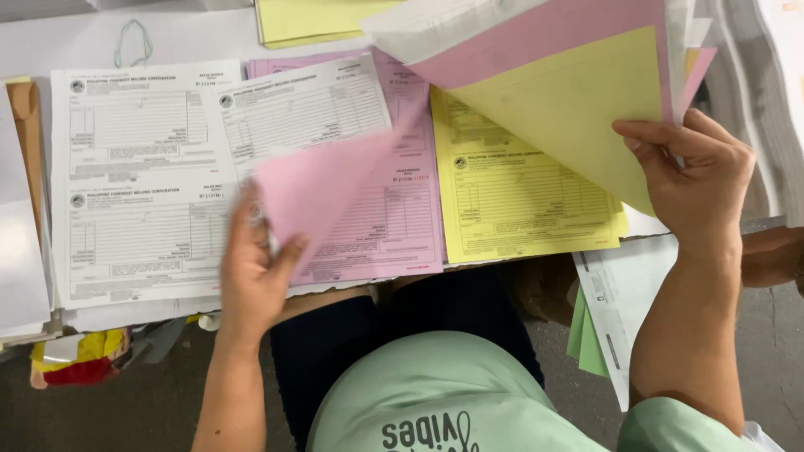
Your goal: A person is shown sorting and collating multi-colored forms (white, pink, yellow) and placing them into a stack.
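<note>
one pink sheet (322, 180) in left hand (251, 272), right hand (699, 180) gripping paper stack (569, 92)

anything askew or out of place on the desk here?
Mostly orderly: white, pink and yellow stacks lie side by side. One white form sits tilted across the white and pink stacks. The pink sheet in the left hand is motion-blurred.

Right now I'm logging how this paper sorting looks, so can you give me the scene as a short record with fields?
left hand: left hand grips a blurred pink sheet
right hand: right hand holds up a fanned bundle of sheets, pink and yellow showing
table stacks: white forms, pink forms, yellow forms, side by side
far edge: yellow pad, loose rubber band
</note>
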